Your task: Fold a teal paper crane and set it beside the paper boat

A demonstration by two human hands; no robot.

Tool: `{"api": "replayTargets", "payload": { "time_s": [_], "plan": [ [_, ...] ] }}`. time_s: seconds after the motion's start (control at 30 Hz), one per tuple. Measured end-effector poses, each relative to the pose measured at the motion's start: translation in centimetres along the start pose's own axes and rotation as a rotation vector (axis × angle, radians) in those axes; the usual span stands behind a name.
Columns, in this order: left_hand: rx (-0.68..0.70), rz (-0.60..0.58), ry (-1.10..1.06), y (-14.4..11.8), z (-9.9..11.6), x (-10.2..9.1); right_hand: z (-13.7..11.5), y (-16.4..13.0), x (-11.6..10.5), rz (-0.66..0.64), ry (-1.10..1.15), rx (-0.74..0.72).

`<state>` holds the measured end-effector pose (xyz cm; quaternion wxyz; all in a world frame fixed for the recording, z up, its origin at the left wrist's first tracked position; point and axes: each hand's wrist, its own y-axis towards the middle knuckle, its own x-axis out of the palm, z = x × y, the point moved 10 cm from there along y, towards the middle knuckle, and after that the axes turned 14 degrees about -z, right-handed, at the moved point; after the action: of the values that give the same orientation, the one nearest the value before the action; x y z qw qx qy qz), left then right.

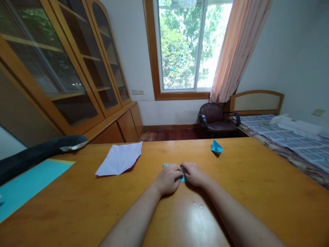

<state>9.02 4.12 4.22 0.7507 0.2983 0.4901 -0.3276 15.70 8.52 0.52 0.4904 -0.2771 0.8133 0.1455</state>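
A small piece of folded blue paper (184,179) lies on the wooden table in front of me, mostly covered by my fingers. My left hand (169,178) rests over its left part, fingers curled and pressed onto it; a pointed blue tip sticks out past the knuckles. Against its right part, my right hand (193,173) bends its fingers down onto the paper. Both sets of fingertips nearly meet, and the exact grip is partly hidden. Farther off to the right stands a folded blue paper shape (216,147), touched by neither hand.
A creased white sheet (120,159) lies left of my hands. At the table's left edge are a large light-blue sheet (33,181) and a long dark padded object (43,149). Beyond the table (257,178) stand a chair (214,116), a bed (288,130) and a glass-fronted cabinet (87,61).
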Motion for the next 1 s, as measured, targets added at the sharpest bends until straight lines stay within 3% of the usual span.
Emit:
{"api": "replayTargets", "payload": {
  "time_s": [0.3, 0.57, 0.77, 1.0],
  "plan": [
    [-0.066, -0.042, -0.031, 0.1, -0.8, 0.7, -1.6, -0.4, -0.4, 0.038, -0.279, 0.026],
    [-0.177, -0.019, 0.029, 0.2, -2.4, 1.0, -2.6, -1.0, -1.4, 0.177, -0.267, -0.018],
    [-0.403, 0.069, 0.122, -0.5, -5.3, 0.5, -3.7, -1.1, -0.9, 0.128, -0.154, -0.152],
    [-0.320, 0.052, 0.067, -0.2, -4.6, 0.8, -4.0, -1.0, -0.9, 0.131, -0.074, -0.216]
  ]
}}
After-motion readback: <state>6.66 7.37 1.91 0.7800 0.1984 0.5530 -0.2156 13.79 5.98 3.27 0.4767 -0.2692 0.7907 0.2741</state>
